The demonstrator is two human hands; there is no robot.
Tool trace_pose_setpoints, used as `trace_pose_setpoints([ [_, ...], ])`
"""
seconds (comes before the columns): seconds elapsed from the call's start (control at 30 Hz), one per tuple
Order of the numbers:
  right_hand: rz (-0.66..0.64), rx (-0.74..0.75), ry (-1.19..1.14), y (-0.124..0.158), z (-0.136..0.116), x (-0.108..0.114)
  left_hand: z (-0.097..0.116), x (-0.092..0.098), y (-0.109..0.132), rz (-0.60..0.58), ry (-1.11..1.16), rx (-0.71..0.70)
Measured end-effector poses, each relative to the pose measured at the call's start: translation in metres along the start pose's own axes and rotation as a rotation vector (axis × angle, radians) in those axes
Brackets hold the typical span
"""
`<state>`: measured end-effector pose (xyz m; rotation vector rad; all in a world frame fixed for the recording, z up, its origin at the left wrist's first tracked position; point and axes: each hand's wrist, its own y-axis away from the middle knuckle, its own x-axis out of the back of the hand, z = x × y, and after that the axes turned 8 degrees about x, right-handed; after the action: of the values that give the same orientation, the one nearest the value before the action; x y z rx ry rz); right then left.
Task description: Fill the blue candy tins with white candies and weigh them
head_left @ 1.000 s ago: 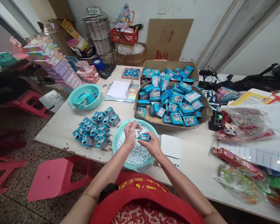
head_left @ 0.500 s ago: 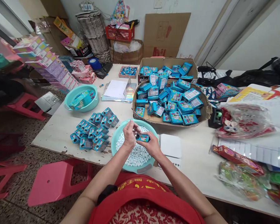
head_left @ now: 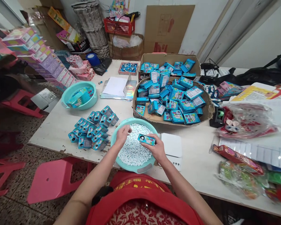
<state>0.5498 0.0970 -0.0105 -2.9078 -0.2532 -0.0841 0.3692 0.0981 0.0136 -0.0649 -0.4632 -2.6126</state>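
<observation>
A: What do the blue boxes (head_left: 177,116) in the front carton (head_left: 209,107) say?
B: "CARAMELO", with a second word under it that begins "MAC".
A: And the held box (head_left: 147,139)?
B: It has lettering in the same style, too small to read surely.
A: Anything else?
B: "eishu" on the black box (head_left: 82,47) at back left, "eis" on the rear carton (head_left: 144,76). The red apron (head_left: 140,185) bears yellow characters, too creased to read.

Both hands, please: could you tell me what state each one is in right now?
Left hand: fingers partly curled over the teal basin; whether it holds anything cannot be told.
Right hand: closed around a small blue box.
</observation>
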Motion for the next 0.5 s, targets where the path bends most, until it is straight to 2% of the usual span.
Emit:
trace_pose_setpoints([
  [0.1, 0.005, -0.024, -0.005, 0.004, 0.004, 0.005, -0.037, 0.0, -0.009, 0.001, -0.202, 0.01],
  [0.2, 0.026, -0.009, -0.031, 0.008, 0.004, 0.01, -0.067, -0.019, 0.001, -0.019, -0.248, 0.031],
  [0.27, 0.051, -0.014, 0.002, 0.01, 0.002, 0.014, -0.079, -0.032, 0.01, -0.05, -0.258, 0.047],
  [0.4, 0.049, -0.031, 0.066, 0.016, -0.001, 0.026, -0.087, -0.041, 0.015, -0.058, -0.125, 0.094],
  [0.5, 0.068, -0.028, 0.085, 0.021, -0.003, 0.032, -0.079, -0.037, 0.009, -0.03, -0.045, 0.117],
])
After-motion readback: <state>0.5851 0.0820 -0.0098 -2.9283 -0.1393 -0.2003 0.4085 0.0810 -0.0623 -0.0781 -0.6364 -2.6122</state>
